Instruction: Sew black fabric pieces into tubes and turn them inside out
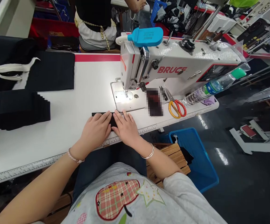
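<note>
Both hands lie side by side on a small black fabric piece (113, 122) near the table's front edge, just in front of the sewing machine's metal plate. My left hand (97, 129) presses flat on its left part, fingers extended. Beside it, my right hand (126, 127) rests on the right part with fingers stretched out. The two hands nearly touch, and much of the fabric is hidden beneath them. Behind them stands the white sewing machine (172, 62), its needle area above the plate (121, 104).
Stacked black fabric pieces (18, 109) and a black cloth (53, 70) lie at the left. Scissors (177, 109), a blurred dark object (155, 104) and a bottle (211, 88) stand or lie right. A blue bin (202, 161) is below. Another person (95, 21) sits behind.
</note>
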Action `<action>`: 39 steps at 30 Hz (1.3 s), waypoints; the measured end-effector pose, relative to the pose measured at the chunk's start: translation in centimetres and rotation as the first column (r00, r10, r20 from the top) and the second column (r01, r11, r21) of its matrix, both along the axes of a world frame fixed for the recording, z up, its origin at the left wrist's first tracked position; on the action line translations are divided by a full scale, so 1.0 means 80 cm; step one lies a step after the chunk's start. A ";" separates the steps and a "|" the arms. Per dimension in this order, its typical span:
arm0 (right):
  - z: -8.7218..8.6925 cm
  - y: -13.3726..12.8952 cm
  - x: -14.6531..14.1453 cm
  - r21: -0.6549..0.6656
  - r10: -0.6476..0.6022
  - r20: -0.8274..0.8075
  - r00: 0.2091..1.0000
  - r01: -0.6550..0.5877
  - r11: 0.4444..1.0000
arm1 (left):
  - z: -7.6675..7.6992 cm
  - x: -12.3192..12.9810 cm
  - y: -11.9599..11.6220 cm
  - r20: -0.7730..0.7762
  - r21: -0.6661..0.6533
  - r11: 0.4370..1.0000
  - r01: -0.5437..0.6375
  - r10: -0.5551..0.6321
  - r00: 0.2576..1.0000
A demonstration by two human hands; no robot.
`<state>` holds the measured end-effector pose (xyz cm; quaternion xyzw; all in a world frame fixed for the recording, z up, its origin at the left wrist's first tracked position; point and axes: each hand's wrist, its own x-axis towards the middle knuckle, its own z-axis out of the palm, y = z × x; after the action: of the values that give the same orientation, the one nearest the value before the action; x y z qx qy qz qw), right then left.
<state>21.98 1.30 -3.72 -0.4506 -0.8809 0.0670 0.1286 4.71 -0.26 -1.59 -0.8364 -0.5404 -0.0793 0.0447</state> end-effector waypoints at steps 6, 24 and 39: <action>0.002 0.000 -0.002 0.005 -0.009 0.013 1.000 0.009 1.000 | -0.001 -0.003 -0.001 0.030 -0.026 0.999 -0.024 0.025 0.999; 0.014 -0.009 -0.003 -0.002 -0.032 0.004 0.999 0.032 0.999 | 0.013 0.007 -0.005 0.034 -0.053 0.996 -0.069 0.070 0.997; 0.015 -0.006 0.004 -0.040 -0.043 -0.045 0.998 0.041 0.998 | 0.005 0.012 -0.006 0.003 -0.047 0.992 -0.120 0.120 0.993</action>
<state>22.30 0.79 -2.55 -0.4696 -0.8666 0.0920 0.1413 5.69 -0.75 -1.23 -0.8030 -0.5916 -0.0660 0.0282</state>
